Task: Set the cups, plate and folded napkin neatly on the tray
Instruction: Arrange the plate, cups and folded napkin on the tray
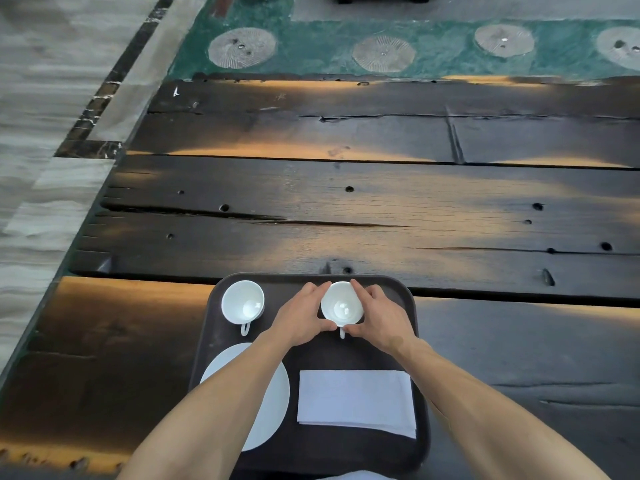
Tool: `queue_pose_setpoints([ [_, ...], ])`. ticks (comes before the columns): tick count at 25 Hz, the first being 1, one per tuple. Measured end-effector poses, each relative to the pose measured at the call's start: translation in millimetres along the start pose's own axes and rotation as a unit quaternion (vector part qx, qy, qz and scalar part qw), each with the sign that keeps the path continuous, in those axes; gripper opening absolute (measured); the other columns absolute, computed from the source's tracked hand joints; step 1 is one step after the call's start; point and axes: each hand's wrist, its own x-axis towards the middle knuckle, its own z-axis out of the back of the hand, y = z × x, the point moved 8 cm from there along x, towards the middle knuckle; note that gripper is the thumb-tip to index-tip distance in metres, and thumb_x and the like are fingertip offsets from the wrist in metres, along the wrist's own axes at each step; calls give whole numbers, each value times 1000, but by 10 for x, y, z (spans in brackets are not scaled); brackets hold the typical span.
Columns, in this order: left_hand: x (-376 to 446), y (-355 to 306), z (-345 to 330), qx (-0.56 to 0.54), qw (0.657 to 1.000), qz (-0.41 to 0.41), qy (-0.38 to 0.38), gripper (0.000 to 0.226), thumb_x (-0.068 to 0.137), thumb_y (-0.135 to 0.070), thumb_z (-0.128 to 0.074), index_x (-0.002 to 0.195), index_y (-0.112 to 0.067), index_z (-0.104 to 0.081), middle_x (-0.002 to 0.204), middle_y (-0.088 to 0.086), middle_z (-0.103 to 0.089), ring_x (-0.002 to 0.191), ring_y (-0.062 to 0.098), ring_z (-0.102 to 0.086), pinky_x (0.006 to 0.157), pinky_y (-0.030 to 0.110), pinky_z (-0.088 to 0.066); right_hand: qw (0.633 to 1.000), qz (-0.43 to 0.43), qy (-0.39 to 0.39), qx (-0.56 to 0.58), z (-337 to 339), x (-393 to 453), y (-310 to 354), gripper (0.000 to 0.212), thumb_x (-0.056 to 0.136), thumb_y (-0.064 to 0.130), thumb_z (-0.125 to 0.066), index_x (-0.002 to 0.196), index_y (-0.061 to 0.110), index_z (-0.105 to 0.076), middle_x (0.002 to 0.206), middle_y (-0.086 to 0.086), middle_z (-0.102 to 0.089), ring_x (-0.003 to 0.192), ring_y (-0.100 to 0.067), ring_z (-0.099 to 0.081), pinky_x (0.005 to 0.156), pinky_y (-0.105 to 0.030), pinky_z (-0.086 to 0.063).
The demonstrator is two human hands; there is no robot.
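Note:
A dark rounded tray [412, 306] lies at the near edge of the wooden table. On its far right stands a white cup [341, 304], handle toward me, cupped between my left hand [300, 317] and my right hand [377, 315]. A second white cup [242, 301] stands at the tray's far left, handle also toward me. A white plate [277, 403] rests at the near left, partly hidden by my left forearm. A folded white napkin [356, 398] lies flat at the near right.
The dark plank table [346, 209] stretches far ahead and to the right, with cracks and holes. Its left edge drops to a pale tiled floor [41, 133]. Beyond the far edge lies a green surface with round stone discs [242, 47].

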Motion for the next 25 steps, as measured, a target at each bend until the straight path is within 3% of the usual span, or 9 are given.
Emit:
queue_pose_setpoints([
  [8, -10, 21, -14, -30, 999, 3, -15, 84, 74, -47, -77, 138, -52, -24, 128, -10, -46, 109, 11, -54, 88, 33, -50, 1000, -3, 3, 24, -13, 2, -31, 100, 73, 51, -76, 151, 35, -16, 140, 3, -41, 113, -18, -56, 86, -35, -54],
  [17, -21, -3, -1, -80, 996, 9, -22, 85, 71, -36, -81, 142, -44, -33, 123, -9, -47, 109, 13, -55, 95, 41, -50, 997, -28, -14, 67, -30, 28, -104, 99, 66, 44, -83, 146, 40, -25, 141, 8, -47, 120, -16, -53, 88, -40, -51],
  [25, -186, 24, -24, -48, 996, 58, -48, 87, 81, -36, -76, 151, -36, -25, 140, -5, -42, 116, 16, -54, 93, 42, -51, 997, -37, -37, 60, -3, -119, -118, 87, 75, 41, -79, 145, 35, -27, 143, 6, -47, 121, -18, -55, 88, -37, -51],
])
